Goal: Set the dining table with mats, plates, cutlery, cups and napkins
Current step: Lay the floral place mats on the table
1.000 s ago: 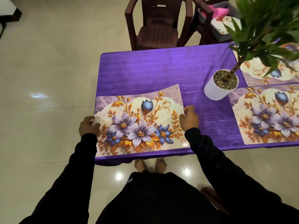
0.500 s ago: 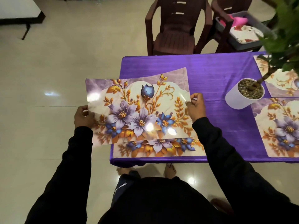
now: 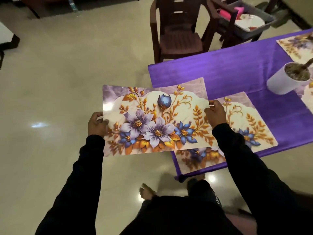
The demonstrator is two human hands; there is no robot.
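I hold a floral place mat (image 3: 155, 119) in the air, off the table's left corner and over the floor. My left hand (image 3: 96, 124) grips its left edge and my right hand (image 3: 215, 112) pinches its right edge. A second mat (image 3: 250, 122) of the same print lies flat on the purple tablecloth (image 3: 228, 72) at the near left corner, partly hidden by the held mat and my right sleeve. Another mat (image 3: 294, 46) lies at the far right, and the edge of one more mat (image 3: 308, 99) shows by the pot.
A white plant pot (image 3: 284, 80) stands on the table at the right. Two dark plastic chairs (image 3: 179, 29) stand beyond the table; the right one carries a grey tub (image 3: 254, 29) with a plate (image 3: 249, 22) and something pink. Glossy tiled floor (image 3: 59, 82) lies to the left.
I lifted the top mat off the one on the table and carried it left, out over the floor. The view swung left with me.
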